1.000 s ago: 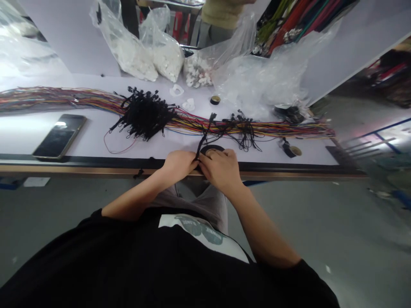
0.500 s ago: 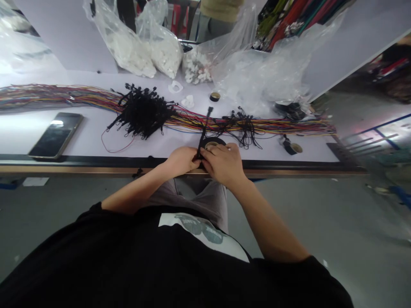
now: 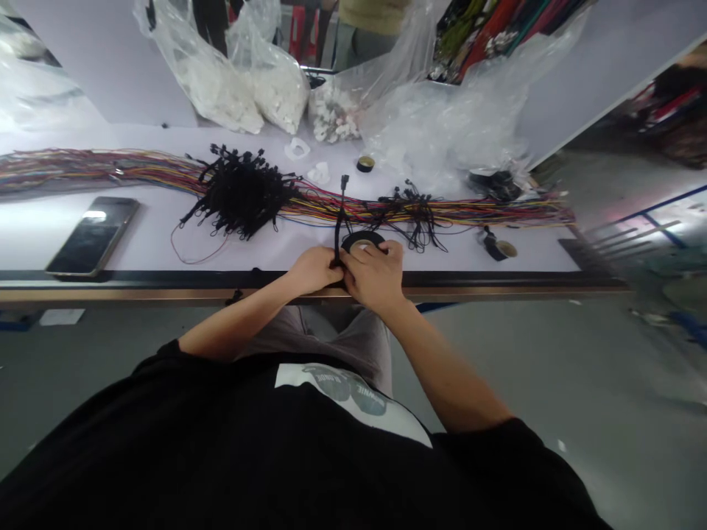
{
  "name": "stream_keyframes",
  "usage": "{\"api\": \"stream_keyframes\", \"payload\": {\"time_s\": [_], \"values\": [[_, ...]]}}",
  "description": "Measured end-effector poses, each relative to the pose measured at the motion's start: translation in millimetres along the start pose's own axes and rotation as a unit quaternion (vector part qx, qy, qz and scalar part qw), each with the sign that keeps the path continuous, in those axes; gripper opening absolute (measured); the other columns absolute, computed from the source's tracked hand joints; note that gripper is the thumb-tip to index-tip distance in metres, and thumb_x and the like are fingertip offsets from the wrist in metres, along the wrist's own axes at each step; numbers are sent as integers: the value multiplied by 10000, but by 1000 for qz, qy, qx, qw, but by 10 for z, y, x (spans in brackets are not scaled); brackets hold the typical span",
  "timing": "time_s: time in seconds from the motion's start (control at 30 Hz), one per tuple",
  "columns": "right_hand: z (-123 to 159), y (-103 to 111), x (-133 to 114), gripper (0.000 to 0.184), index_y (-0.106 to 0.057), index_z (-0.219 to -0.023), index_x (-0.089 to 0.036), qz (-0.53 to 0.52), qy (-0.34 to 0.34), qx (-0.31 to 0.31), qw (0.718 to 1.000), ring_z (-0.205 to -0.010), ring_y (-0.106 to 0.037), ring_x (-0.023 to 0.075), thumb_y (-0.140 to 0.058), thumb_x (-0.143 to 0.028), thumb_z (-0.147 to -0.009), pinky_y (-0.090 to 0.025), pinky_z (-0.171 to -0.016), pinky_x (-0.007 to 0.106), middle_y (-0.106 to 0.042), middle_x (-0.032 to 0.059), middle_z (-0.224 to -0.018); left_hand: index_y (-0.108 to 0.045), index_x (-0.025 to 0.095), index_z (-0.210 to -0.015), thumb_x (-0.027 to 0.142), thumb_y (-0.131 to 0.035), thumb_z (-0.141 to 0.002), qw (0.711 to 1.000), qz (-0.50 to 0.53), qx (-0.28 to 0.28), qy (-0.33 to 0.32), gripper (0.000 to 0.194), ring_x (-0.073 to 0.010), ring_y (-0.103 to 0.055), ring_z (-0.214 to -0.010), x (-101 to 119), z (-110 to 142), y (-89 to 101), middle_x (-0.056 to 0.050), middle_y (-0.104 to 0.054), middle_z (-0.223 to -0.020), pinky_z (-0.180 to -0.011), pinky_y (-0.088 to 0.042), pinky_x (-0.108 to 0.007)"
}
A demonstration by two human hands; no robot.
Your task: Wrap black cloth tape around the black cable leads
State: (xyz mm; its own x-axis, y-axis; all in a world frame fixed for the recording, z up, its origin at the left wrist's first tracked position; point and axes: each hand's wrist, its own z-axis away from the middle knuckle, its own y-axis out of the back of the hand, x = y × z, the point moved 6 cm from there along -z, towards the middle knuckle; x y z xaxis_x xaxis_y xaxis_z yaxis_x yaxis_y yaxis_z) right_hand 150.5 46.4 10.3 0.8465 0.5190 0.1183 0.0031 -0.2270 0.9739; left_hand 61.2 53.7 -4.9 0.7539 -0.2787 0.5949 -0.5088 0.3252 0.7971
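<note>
My left hand (image 3: 316, 271) pinches the lower end of a short black cable (image 3: 338, 224), which stands up from the fingers with a small connector at its top. Close against it, my right hand (image 3: 375, 276) is closed round a roll of black tape (image 3: 353, 239), its fingers over the roll's core. The fingertips of both hands meet at the cable's lower end, at the table's front edge. Behind them runs a long bundle of coloured wires (image 3: 314, 202). A heap of black connector cables (image 3: 240, 191) lies on it to the left, a smaller cluster (image 3: 417, 213) to the right.
A phone (image 3: 93, 235) lies at the left front of the table. Smaller tape rolls sit behind (image 3: 365, 163) and to the right (image 3: 501, 250). Clear bags of white parts (image 3: 281, 92) line the back. A person (image 3: 370, 29) stands beyond the table.
The black cable has swung to a more upright angle, its connector end shifting left. Both hands stay together at its lower end, and the right hand still holds the tape roll.
</note>
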Motion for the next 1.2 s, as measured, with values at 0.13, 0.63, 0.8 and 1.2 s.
{"api": "stream_keyframes", "payload": {"time_s": [0.13,0.63,0.8,1.2], "values": [[-110,32,583,300,-693,-942,-146,37,-156,-9,987,-897,-531,265,-423,-161,-812,-238,-830,440,-679,125,-903,-639,128,-624,222,-522,-725,996,79,-45,-11,180,-111,-516,-532,27,85,-46,15,-547,-521,-533,-352,-213],[149,128,264,171,-594,-651,-193,-450,-177,95,870,-604,-514,123,-572,-335,-744,-405,-611,262,-606,-15,-635,-683,151,-911,257,-428,-864,996,-71,-33,-34,280,-215,-644,-862,132,91,51,-92,-716,-953,-740,-450,-291],[232,30,294,305,-451,-527,-206,-460,-315,198,806,-511,-434,99,-598,-397,-715,-351,-559,257,-485,-56,-501,-669,153,-953,304,-384,-882,990,-127,61,13,330,-252,-662,-863,70,164,51,-114,-713,-932,-699,-465,-326],[177,99,663,211,-563,-651,-198,-332,-294,102,891,-625,-515,146,-556,-380,-757,-369,-613,280,-594,4,-642,-544,106,-1133,146,-283,-888,944,-254,107,181,360,-320,-670,-887,-528,295,675,-190,-682,-956,-706,-494,-387]]}}
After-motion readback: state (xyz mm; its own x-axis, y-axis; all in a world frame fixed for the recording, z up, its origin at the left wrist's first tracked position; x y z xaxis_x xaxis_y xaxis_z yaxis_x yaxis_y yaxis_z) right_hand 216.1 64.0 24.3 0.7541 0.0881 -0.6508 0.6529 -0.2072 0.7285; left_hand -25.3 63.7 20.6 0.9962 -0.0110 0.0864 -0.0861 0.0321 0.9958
